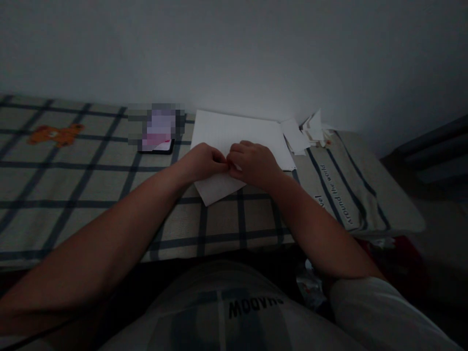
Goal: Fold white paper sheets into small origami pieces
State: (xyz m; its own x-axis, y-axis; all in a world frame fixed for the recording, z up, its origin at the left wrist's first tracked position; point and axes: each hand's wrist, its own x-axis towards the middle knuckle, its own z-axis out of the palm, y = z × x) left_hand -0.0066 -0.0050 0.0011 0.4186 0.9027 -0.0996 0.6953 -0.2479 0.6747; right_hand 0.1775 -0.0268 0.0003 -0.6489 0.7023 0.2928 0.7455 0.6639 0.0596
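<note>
Under both hands lies a folded white paper piece (pixel 219 187), pinched at its upper edge by the left hand (pixel 203 161) and right hand (pixel 254 163), whose fingertips meet; its long axis runs left-right. Beyond them lie a white sheet (pixel 234 131), paper scraps (pixel 310 129), a phone (pixel 159 144), on a checked cloth (pixel 73 185) before a grey wall (pixel 234 48).

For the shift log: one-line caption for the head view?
Left hand and right hand pinch a white paper sheet on a checked cloth.
</note>
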